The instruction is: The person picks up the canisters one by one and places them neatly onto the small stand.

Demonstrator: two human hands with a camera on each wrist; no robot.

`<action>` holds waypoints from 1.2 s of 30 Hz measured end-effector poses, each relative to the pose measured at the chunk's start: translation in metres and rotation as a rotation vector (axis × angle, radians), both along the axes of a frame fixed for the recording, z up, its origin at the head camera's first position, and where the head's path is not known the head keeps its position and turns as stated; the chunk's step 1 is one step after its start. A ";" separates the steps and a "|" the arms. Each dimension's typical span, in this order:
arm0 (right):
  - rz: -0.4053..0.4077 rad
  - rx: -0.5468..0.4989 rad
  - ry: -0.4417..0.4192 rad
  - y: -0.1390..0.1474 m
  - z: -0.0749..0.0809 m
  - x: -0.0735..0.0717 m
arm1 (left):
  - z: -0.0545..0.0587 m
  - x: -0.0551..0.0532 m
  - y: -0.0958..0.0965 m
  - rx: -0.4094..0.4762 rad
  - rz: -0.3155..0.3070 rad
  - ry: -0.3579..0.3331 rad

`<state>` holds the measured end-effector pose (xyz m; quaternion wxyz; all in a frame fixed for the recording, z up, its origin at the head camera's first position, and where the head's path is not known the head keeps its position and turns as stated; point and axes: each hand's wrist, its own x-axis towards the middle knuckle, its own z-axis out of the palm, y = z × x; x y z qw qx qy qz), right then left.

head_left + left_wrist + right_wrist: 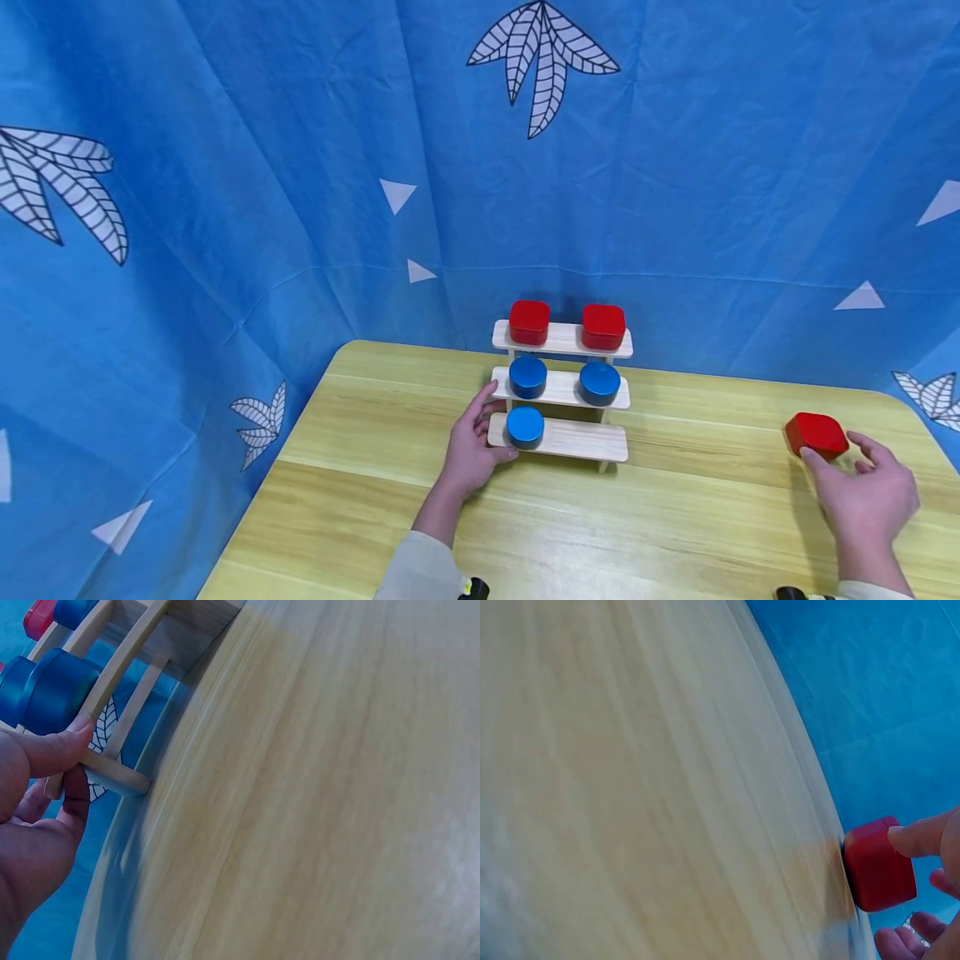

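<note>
A small three-step wooden shelf (pixel 577 438) stands near the back of the table. My left hand (pixel 471 454) grips its left end at the lowest step, thumb in front and fingers behind. On that step sits one round blue tin (pixel 524 427), close to the thumb. The middle step bears two more round blue tins (pixel 599 382), and the top step two squarish red tins (pixel 603 327). Far to the right, my right hand (pixel 868 492) pinches another red tin (pixel 879 864) between thumb and index finger, low at the tabletop. Its other fingers stay off the tin.
The pale wooden table (pixel 675 525) has rounded back corners. A blue cloth (pixel 675 208) with white leaf and triangle prints hangs right behind it and along its left side. Wood surface lies between the shelf and the red tin on the right.
</note>
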<state>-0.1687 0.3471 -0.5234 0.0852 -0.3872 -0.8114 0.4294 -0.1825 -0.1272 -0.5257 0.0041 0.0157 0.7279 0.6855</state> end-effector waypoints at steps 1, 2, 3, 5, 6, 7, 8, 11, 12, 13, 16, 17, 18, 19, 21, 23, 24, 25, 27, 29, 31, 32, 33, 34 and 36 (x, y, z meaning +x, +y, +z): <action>0.000 0.002 -0.002 0.001 0.000 -0.001 | 0.000 0.000 0.000 0.001 -0.001 0.000; 0.002 0.001 0.003 0.001 -0.001 -0.002 | 0.000 0.000 0.000 0.001 -0.001 0.001; 0.004 0.000 0.008 0.002 -0.002 -0.002 | 0.000 0.000 0.000 0.002 -0.002 0.001; 0.007 0.000 0.014 0.003 -0.003 -0.003 | 0.000 0.000 0.000 0.001 -0.001 0.002; 0.009 -0.001 0.015 0.003 -0.004 -0.003 | 0.000 0.000 0.000 0.001 0.000 0.001; 0.011 0.000 0.017 0.003 -0.004 -0.003 | 0.000 -0.001 0.000 0.002 0.001 0.000; 0.013 -0.001 0.017 0.002 -0.003 -0.003 | 0.000 -0.001 0.000 0.002 0.001 0.000; 0.016 -0.004 0.016 0.001 -0.002 -0.003 | 0.001 0.000 0.000 0.005 0.000 -0.003; 0.017 -0.002 0.019 0.001 -0.001 -0.004 | 0.001 0.000 0.000 0.006 -0.001 -0.006; 0.018 -0.001 0.020 0.000 -0.001 -0.004 | 0.001 0.000 0.000 0.009 -0.002 -0.006; 0.019 0.007 0.025 0.000 -0.001 -0.005 | 0.000 0.000 0.000 0.018 -0.008 -0.003; 0.021 0.009 0.023 -0.001 -0.001 -0.005 | 0.000 0.000 0.000 0.021 -0.009 -0.001; 0.022 0.012 0.021 -0.001 0.000 -0.005 | 0.000 0.000 0.000 0.023 -0.011 0.002; 0.023 0.011 0.018 -0.001 0.000 -0.005 | -0.001 0.000 0.000 0.025 -0.013 0.006; 0.027 0.013 0.015 0.000 0.000 -0.006 | 0.000 0.000 0.000 0.026 -0.013 0.005; 0.031 0.011 0.010 0.000 0.000 -0.006 | -0.001 0.000 -0.001 0.027 -0.014 0.006; 0.032 0.015 0.012 0.000 0.000 -0.007 | -0.001 0.000 -0.001 0.027 -0.013 0.006; 0.033 0.019 0.014 0.000 0.000 -0.008 | -0.001 0.000 -0.001 0.029 -0.014 0.008; 0.037 0.032 0.018 0.000 -0.001 -0.009 | -0.001 0.000 -0.001 0.031 -0.013 0.008; 0.041 0.042 0.021 0.000 -0.001 -0.010 | -0.002 0.000 -0.001 0.028 -0.012 0.006; 0.046 0.047 0.023 0.000 -0.002 -0.011 | -0.002 0.000 -0.001 0.026 -0.013 0.004; 0.048 0.050 0.025 0.000 -0.002 -0.012 | -0.002 0.000 -0.001 0.024 -0.012 0.002; 0.049 0.049 0.026 0.000 -0.002 -0.012 | -0.002 0.000 -0.001 0.021 -0.011 -0.001; 0.051 0.047 0.026 0.000 -0.003 -0.012 | -0.002 0.000 -0.001 0.019 -0.012 -0.001; 0.055 0.055 0.027 0.000 -0.004 -0.013 | -0.002 0.000 -0.001 0.015 -0.012 0.002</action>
